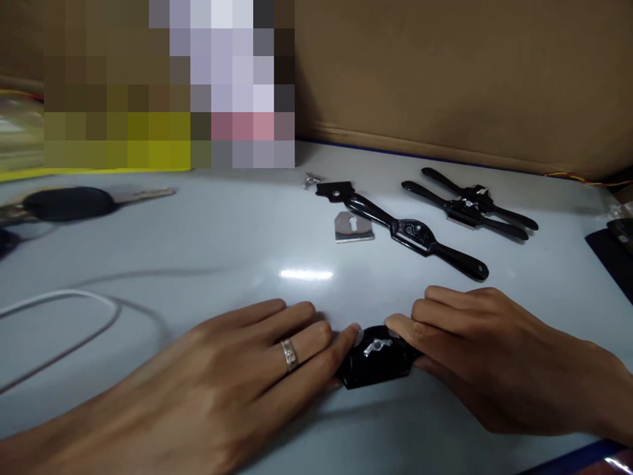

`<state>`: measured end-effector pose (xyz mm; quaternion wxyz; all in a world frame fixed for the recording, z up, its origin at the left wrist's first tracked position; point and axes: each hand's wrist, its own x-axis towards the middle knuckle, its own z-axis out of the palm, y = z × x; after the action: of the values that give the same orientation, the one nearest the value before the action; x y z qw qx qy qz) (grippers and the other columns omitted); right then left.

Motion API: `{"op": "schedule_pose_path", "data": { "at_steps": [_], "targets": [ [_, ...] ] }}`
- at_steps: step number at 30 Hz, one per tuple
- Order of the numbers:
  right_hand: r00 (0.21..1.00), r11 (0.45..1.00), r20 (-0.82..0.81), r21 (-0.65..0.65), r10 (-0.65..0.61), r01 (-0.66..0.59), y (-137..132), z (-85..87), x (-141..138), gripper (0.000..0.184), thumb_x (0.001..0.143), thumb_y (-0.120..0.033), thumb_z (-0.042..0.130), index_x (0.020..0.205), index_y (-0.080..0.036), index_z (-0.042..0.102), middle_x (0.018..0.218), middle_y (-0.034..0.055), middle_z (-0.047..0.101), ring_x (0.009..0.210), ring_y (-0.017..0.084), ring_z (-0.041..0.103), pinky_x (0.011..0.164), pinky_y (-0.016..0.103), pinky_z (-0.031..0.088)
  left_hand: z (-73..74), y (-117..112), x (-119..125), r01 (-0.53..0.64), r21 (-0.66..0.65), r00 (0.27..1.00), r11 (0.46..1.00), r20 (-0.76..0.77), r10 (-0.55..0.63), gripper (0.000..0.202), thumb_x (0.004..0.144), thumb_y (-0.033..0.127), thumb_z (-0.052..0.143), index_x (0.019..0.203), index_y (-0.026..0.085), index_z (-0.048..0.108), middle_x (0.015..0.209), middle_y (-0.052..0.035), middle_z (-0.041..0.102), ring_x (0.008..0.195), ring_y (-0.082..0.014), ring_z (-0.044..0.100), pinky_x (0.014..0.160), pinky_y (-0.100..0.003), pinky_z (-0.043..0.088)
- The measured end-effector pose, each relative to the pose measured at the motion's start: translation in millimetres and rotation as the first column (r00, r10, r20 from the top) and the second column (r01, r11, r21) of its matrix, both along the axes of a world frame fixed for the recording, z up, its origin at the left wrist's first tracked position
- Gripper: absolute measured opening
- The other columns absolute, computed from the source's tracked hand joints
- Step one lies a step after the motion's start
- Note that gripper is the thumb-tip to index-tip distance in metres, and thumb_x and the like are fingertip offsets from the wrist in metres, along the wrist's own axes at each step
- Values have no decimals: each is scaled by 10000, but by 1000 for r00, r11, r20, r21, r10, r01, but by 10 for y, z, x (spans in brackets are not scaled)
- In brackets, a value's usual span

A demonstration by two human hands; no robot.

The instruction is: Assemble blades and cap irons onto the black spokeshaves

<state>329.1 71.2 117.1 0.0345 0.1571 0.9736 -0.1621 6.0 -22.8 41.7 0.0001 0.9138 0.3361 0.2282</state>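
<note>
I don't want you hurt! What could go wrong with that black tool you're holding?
The left hand touches and the right hand grips the black tool; if it carries a blade like the loose blade beyond, fingertips could get nicked. The small wing nut lies loose and might get lost.

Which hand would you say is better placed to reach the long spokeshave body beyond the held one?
Probably the right hand: the spokeshave body has its near handle just beyond those knuckles; the left hand, also on the held spokeshave, sits further left.
</note>
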Motion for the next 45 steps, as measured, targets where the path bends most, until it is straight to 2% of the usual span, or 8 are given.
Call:
{"op": "schedule_pose_path", "data": {
  "at_steps": [6, 12, 22, 25, 28, 32, 38, 45],
  "targets": [
    [983, 995, -163, 30, -88, 94, -61, -38, -56, 139, 1188, -124, 716, 1159, -215, 818, 969, -9, 788, 796, 180, 700, 654, 365, 474, 55, 13, 19, 4, 57, 999, 998, -32, -3, 457, 1231, -7, 430, 1521, 138, 752, 941, -32, 771, 858, -243, 731, 717, -391, 610],
    [908, 984, -418, 161, -7, 81, -147, -257, -208, 499, 1267, -25, 429, 1022, -189, 832, 906, 13, 782, 793, 167, 632, 606, 344, 414, 96, 84, 141, -6, 95, 1000, 995, 16, 4, 331, 1321, 46, 425, 1374, 138, 738, 872, 11, 704, 735, -215, 639, 623, -397, 518],
    [943, 988, -333, 136, -18, 67, -54, -205, -72, 343, 1303, -109, 537, 1206, -152, 863, 982, 36, 784, 841, 196, 680, 699, 356, 510, 135, 87, 111, 2, 112, 1000, 994, 6, -2, 363, 1335, 38, 387, 1393, 112, 738, 930, -2, 737, 797, -219, 658, 681, -397, 550],
    [984, 998, -170, 22, -48, 52, -1, -94, 18, 151, 1220, -128, 711, 1241, -178, 852, 1047, 20, 784, 852, 197, 712, 728, 361, 554, 104, 77, 86, 19, 104, 999, 994, -33, -16, 369, 1303, 33, 413, 1439, 96, 750, 945, -16, 753, 833, -239, 675, 709, -415, 565],
    [996, 997, -68, -59, -62, 58, 2, -7, 29, 240, 1083, -28, 810, 1252, -195, 847, 1018, -21, 759, 829, 188, 713, 753, 366, 566, 63, 52, 77, 21, 89, 999, 996, -32, -19, 422, 1252, -12, 421, 1475, 99, 762, 987, -28, 782, 866, -248, 683, 745, -428, 564],
    [998, 997, -1, -56, -58, 58, -47, 9, -28, 297, 1025, 61, 776, 1158, -200, 823, 986, -31, 728, 792, 177, 673, 720, 370, 515, 13, -12, 51, 17, 66, 1000, 998, -25, -15, 539, 1194, -92, 373, 1479, 120, 779, 990, -17, 798, 892, -242, 695, 766, -420, 549],
    [999, 999, -38, 31, -11, 12, -97, -26, -2, 459, 1000, 52, 686, 1395, -141, 818, 1058, 9, 775, 833, 210, 680, 726, 384, 505, -52, -86, -28, 66, 8, 996, 998, -60, -66, 435, 1305, 104, 432, 1510, 146, 813, 1067, -45, 812, 917, -250, 719, 765, -412, 572],
    [998, 1000, -60, -7, -3, 2, -70, -13, -20, 444, 935, 109, 539, 1152, -192, 783, 965, -12, 703, 780, 190, 602, 705, 357, 459, -107, -163, -37, -5, -69, 1000, 998, 25, 6, 553, 1310, 54, 363, 1691, 159, 750, 1037, 3, 769, 937, -210, 748, 787, -342, 581]
  ]
}}
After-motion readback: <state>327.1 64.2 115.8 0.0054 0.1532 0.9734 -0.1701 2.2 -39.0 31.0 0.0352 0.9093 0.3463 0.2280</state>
